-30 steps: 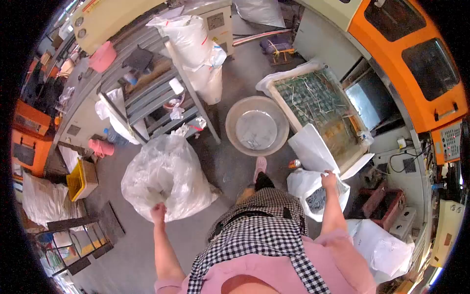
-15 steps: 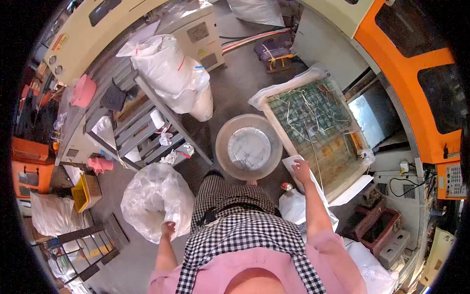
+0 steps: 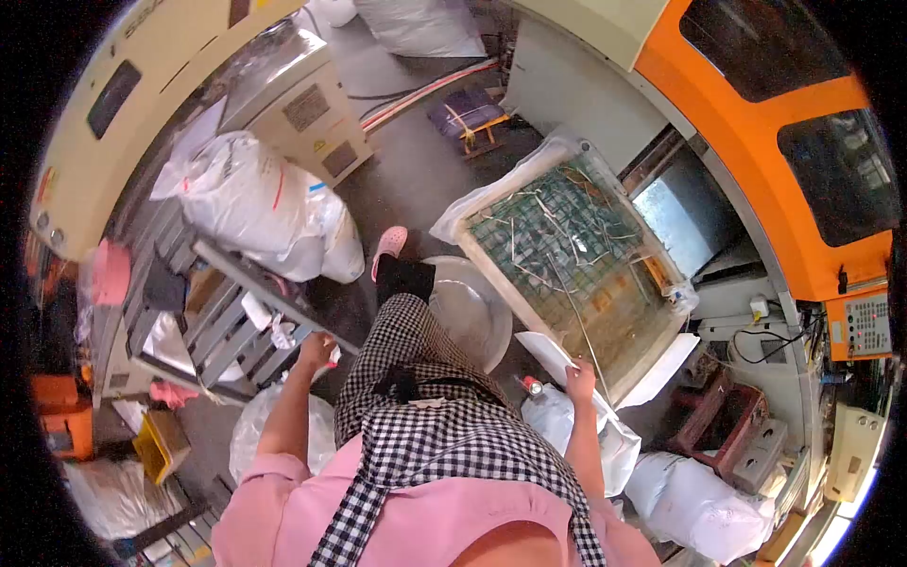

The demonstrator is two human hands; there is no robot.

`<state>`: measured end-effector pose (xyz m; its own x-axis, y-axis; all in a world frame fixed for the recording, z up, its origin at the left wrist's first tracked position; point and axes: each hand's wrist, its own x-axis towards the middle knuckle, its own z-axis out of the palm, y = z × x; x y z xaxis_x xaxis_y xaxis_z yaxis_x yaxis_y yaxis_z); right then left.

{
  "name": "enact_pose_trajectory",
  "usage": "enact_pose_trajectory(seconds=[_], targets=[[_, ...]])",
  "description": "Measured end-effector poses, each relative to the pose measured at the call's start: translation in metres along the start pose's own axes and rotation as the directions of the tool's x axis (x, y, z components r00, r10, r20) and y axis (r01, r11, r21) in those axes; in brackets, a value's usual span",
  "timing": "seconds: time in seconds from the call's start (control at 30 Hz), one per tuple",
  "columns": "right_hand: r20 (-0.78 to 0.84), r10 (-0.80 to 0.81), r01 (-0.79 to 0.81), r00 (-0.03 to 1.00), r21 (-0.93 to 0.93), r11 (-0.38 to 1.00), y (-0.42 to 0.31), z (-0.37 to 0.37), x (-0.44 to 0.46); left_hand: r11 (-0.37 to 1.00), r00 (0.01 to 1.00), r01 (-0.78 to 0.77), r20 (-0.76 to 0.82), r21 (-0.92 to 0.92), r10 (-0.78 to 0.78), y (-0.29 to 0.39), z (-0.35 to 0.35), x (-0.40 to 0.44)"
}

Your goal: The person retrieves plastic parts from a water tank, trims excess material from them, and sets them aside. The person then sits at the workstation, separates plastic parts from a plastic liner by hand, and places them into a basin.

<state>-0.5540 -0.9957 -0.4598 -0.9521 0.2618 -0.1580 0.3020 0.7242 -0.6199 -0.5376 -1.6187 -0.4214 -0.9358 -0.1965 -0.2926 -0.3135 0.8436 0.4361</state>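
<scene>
My left hand is at the near corner of a grey slatted rack. Its fingers are closed on a small crumpled white scrap with a red mark. Over on the other side, my right hand grips the upper edge of a white bag, whose pale flap sticks out past the fingers. A large round basin stands on the floor ahead, partly hidden by my leg. Beneath my left forearm is a clear plastic bag.
A shallow framed tray with green mesh lies at front right, beside an orange machine. A red can stands near the white bag. Full white sacks lean by the rack. A low stool is farther off.
My left hand has moved forward from the clear bag to the rack and now holds the scrap. My foot has stepped forward beside the basin. The right hand still holds the white bag.
</scene>
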Motion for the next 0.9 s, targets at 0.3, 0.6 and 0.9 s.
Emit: enact_pose_trajectory(seconds=[0.3,0.6,0.9], targets=[[-0.128,0.286,-0.301,0.95,-0.118,0.946,-0.115,0.071,0.06,0.972,0.974,-0.175,0.171,0.157,0.147,0.037,-0.027,0.338],[0.01,0.433,-0.426,0.901,-0.163,0.89,-0.328,0.066,0.226,0.803,0.734,-0.509,0.643,0.31,0.217,-0.002,-0.12,0.553],[-0.051,0.642,-0.549,0.765,0.469,0.692,-0.355,-0.03,0.199,0.678,0.646,0.288,0.66,-0.676,0.384,0.132,-0.232,0.655]])
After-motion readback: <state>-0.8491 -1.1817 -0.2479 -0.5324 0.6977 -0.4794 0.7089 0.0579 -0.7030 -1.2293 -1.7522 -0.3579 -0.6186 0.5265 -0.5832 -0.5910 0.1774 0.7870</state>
